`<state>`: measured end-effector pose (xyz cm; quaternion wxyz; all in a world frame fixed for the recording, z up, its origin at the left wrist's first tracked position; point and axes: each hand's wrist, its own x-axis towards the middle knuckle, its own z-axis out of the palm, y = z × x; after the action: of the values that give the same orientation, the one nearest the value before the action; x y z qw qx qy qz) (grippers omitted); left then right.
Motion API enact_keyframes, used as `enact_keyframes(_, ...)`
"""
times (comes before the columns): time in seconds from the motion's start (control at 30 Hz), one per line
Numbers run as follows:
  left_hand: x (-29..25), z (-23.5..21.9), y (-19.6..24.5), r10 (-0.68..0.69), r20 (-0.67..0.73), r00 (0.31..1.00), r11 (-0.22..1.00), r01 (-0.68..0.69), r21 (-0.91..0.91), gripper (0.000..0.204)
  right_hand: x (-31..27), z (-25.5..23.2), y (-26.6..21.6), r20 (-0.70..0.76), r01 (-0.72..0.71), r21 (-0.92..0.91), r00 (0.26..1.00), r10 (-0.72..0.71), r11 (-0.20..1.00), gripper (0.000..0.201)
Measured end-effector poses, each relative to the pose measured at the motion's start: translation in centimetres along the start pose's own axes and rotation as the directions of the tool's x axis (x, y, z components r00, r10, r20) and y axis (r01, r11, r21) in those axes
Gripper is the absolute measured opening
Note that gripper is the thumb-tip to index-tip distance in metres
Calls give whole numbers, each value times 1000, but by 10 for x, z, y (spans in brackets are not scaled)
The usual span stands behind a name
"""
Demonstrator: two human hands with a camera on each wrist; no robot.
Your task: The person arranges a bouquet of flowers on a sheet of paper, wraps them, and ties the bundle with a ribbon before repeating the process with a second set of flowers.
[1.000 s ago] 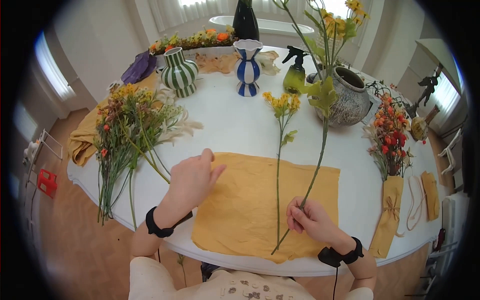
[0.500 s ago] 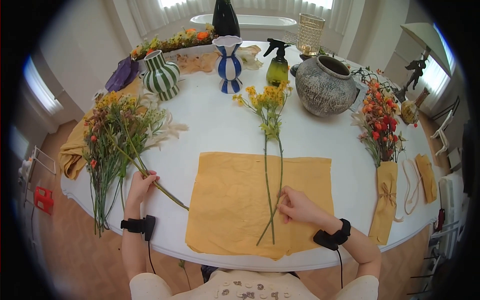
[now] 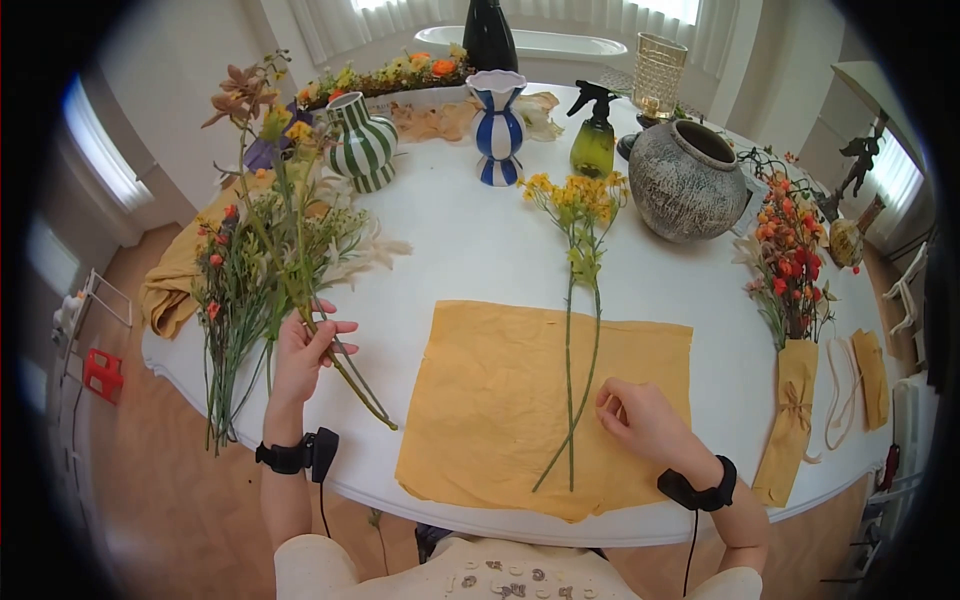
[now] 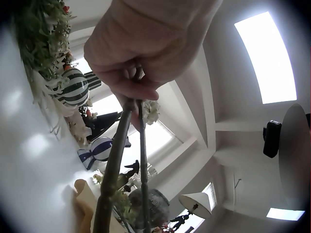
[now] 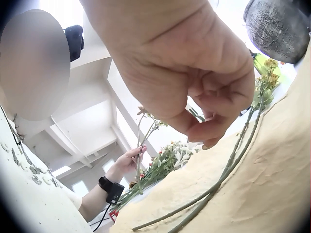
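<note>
My left hand (image 3: 303,358) holds long green stems (image 3: 352,378) upright beside the left flower pile; a brownish bloom tops them. In the left wrist view, the thumb and fingers of the left hand (image 4: 146,46) pinch two stems (image 4: 112,167). Two yellow-flowered stems (image 3: 569,345) lie crossed near their lower ends on a tan paper sheet (image 3: 480,400). Just right of them, my right hand (image 3: 645,420) hovers with loosely curled fingers and nothing in its grip. The right wrist view shows the right hand (image 5: 194,68) above those stems (image 5: 226,174), apart from them.
A flower pile (image 3: 235,330) lies at the left. Behind stand a green-striped vase (image 3: 362,145), a blue-striped vase (image 3: 497,135), a spray bottle (image 3: 593,140) and a grey pot (image 3: 685,185). A wrapped bouquet (image 3: 788,425) and cord (image 3: 838,400) lie at the right.
The right hand has laid its yellow-flowered stem beside the other and let go. The left hand moved to the flower pile, took hold of stems and raised them.
</note>
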<state>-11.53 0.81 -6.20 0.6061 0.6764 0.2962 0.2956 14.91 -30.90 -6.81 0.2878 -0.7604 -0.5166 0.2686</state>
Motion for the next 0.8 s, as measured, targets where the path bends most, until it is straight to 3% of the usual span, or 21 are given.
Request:
enact_keyframes(0.07,0,17,5,23,52,998,999,-21,-27,18,4,-1,-12,49,10,6,999,-10,1000,13)
enact_keyframes(0.13,-1,39,11,43,137,990,999,-38,-37,18,9,-1,-28,197,-18,185,980,-19,983,18)
enact_keyframes(0.17,-2,51,15,40,170,985,998,-30,-63,18,14,2,-35,194,-12,184,981,-24,983,18)
enact_keyframes(0.23,-5,75,22,35,250,968,994,-9,-106,17,24,11,-52,100,138,288,980,-173,948,22)
enact_keyframes(0.37,-15,124,31,82,377,923,982,-12,-186,17,46,29,-77,67,240,282,961,-269,929,27)
enact_keyframes(0.43,-15,131,31,79,479,874,982,16,-190,21,51,29,-87,171,224,214,950,-263,951,18)
enact_keyframes(0.47,-14,131,32,82,482,873,981,14,-191,21,52,33,-85,168,224,212,951,-261,951,18)
enact_keyframes(0.53,-11,132,33,108,482,869,984,-24,-177,25,51,42,-77,-27,303,376,948,-317,876,11)
enact_keyframes(0.67,-14,127,37,26,415,909,982,54,-179,27,40,34,-66,9,210,405,972,-233,890,11)
enact_keyframes(0.73,-11,109,29,61,309,949,988,-13,-155,24,32,24,-60,-64,197,319,980,-186,927,12)
enact_keyframes(0.8,-12,86,17,151,320,935,932,-27,-362,23,17,14,-52,-65,166,308,986,-153,937,13)
